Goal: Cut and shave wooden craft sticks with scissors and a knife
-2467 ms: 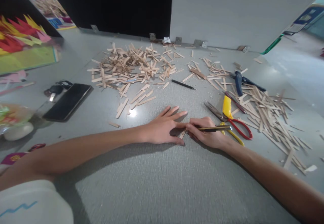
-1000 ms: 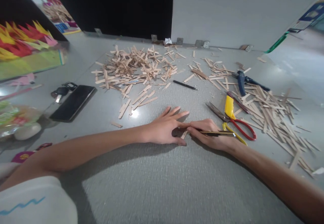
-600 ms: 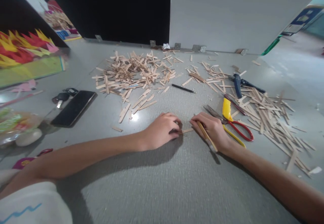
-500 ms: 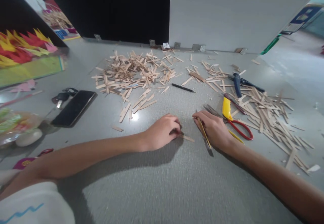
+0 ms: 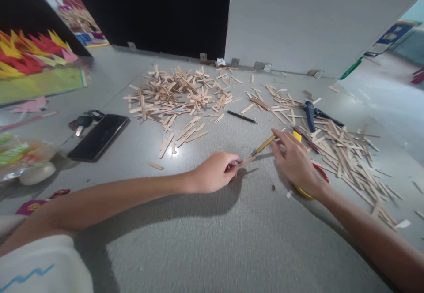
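My left hand (image 5: pixel 215 171) rests on the grey table (image 5: pixel 212 240) with its fingers curled around a short piece of wooden stick (image 5: pixel 245 162). My right hand (image 5: pixel 294 163) is just to the right, raised a little, and holds a yellow craft knife (image 5: pixel 263 145) whose tip points left toward the stick piece. The right hand covers part of the red and yellow scissors (image 5: pixel 311 178). A small dark crumb (image 5: pixel 273 188) lies on the table below the hands.
A heap of cut wooden sticks (image 5: pixel 179 92) lies at the back, another spread of sticks (image 5: pixel 341 152) at the right with blue pliers (image 5: pixel 310 112). A black pen (image 5: pixel 242 117) is mid-table. A black phone (image 5: pixel 98 136) and keys (image 5: pixel 82 120) lie left.
My left hand went from flat on the stick to curled around a piece. My right hand lifted and swung the knife so its tip now points left, farther back on the table.
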`<state>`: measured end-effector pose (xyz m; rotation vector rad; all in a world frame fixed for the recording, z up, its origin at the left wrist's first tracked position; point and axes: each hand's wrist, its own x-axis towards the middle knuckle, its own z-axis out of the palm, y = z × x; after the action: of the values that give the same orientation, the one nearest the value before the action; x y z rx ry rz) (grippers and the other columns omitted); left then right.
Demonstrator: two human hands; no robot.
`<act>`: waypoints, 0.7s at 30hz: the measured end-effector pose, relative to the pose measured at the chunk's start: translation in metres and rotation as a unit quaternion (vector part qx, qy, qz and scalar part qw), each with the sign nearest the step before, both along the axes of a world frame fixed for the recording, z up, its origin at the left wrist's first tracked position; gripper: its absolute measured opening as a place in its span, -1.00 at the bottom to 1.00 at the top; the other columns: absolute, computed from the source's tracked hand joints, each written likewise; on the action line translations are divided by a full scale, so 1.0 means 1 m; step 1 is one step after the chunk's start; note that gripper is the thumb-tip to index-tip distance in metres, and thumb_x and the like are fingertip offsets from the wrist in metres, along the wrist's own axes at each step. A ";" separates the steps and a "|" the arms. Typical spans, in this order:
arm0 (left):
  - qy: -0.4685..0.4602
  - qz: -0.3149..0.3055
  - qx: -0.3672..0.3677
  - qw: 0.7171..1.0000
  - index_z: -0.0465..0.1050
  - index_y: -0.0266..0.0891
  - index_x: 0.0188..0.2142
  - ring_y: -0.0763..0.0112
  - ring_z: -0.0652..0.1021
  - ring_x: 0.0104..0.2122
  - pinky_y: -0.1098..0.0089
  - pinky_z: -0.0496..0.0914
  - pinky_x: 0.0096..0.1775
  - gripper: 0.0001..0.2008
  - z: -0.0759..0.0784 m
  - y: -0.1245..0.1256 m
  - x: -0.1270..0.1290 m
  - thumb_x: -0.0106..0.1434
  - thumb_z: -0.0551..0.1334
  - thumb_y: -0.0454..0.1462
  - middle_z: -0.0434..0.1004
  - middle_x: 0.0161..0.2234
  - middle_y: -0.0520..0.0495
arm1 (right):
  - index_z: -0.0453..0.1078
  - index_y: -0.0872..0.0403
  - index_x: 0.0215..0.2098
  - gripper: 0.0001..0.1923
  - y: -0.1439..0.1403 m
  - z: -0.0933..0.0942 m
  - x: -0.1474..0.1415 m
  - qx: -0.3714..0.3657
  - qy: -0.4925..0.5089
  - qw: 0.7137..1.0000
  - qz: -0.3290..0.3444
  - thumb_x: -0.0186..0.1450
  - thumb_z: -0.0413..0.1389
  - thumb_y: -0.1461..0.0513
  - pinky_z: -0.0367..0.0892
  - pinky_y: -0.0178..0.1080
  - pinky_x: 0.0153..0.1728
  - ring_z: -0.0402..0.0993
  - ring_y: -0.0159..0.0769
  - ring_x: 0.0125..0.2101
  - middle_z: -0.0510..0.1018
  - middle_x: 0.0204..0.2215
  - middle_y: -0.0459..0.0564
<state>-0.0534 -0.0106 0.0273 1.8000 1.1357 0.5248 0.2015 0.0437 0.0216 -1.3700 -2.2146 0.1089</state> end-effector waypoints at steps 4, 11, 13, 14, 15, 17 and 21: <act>-0.099 0.048 -0.049 0.993 0.31 -0.17 -0.14 0.44 0.51 -0.58 0.43 0.35 -0.47 -0.94 -0.007 -0.003 0.004 0.53 0.10 -0.28 0.59 -0.43 0.03 | 0.49 0.09 0.22 -0.57 0.003 0.007 -0.002 -0.028 0.081 0.996 -0.002 0.45 0.10 0.13 0.57 -0.01 -0.10 0.69 -0.08 -0.23 0.68 -0.09 0.17; -0.208 0.066 -0.054 0.974 0.28 -0.22 0.06 0.52 0.49 -0.61 0.44 0.38 -0.50 -0.75 -0.021 -0.005 0.003 0.54 0.13 -0.12 0.67 -0.24 -0.11 | 0.24 0.00 0.42 -0.42 -0.006 0.000 -0.008 -0.081 0.210 0.974 0.031 0.45 0.11 0.17 0.61 -0.19 -0.32 0.65 -0.28 -0.36 0.63 0.05 0.17; -0.221 0.078 -0.053 0.971 0.31 -0.23 0.10 0.54 0.48 -0.61 0.45 0.39 -0.50 -0.71 -0.024 -0.004 0.002 0.54 0.14 -0.10 0.65 -0.24 -0.10 | 0.11 0.02 0.49 -0.32 -0.010 -0.002 -0.011 -0.079 0.198 0.976 0.039 0.44 0.12 0.17 0.59 -0.18 -0.31 0.62 -0.28 -0.39 0.66 0.01 0.19; -0.227 0.085 -0.056 0.969 0.30 -0.23 0.11 0.54 0.48 -0.62 0.45 0.38 -0.51 -0.70 -0.025 -0.003 0.002 0.53 0.15 -0.10 0.64 -0.25 -0.08 | 0.10 0.03 0.49 -0.31 -0.011 -0.001 -0.012 -0.079 0.179 0.980 0.039 0.44 0.13 0.17 0.58 -0.16 -0.30 0.63 -0.26 -0.39 0.67 -0.01 0.18; -0.231 0.092 -0.059 0.967 0.30 -0.22 0.11 0.54 0.47 -0.62 0.46 0.38 -0.52 -0.70 -0.026 -0.003 0.002 0.53 0.16 -0.09 0.62 -0.27 -0.05 | 0.12 0.04 0.47 -0.32 -0.010 0.001 -0.010 -0.077 0.153 0.985 0.035 0.43 0.14 0.16 0.57 -0.15 -0.27 0.63 -0.24 -0.37 0.68 -0.02 0.18; -0.235 0.095 -0.063 0.965 0.28 -0.21 0.10 0.54 0.47 -0.63 0.47 0.37 -0.54 -0.70 -0.027 -0.002 0.001 0.54 0.16 -0.08 0.61 -0.30 -0.03 | 0.23 0.04 0.42 -0.40 -0.002 0.006 0.000 -0.061 0.085 0.994 0.015 0.45 0.12 0.15 0.54 -0.08 -0.19 0.65 -0.18 -0.32 0.69 0.00 0.19; -0.229 0.081 -0.048 0.969 0.28 -0.21 0.12 0.55 0.47 -0.61 0.47 0.39 -0.52 -0.70 -0.027 -0.003 0.001 0.55 0.15 -0.08 0.61 -0.31 -0.03 | 0.57 0.11 -0.03 -0.66 0.033 0.013 0.049 -0.016 -0.100 0.993 -0.054 0.48 -0.05 0.24 0.36 0.20 0.02 0.61 0.08 -0.15 0.68 -0.16 0.30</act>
<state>-0.0528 -0.0140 0.0003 1.4087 0.9674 0.9126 0.2501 0.0772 0.0344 -1.5752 -2.3023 -0.0330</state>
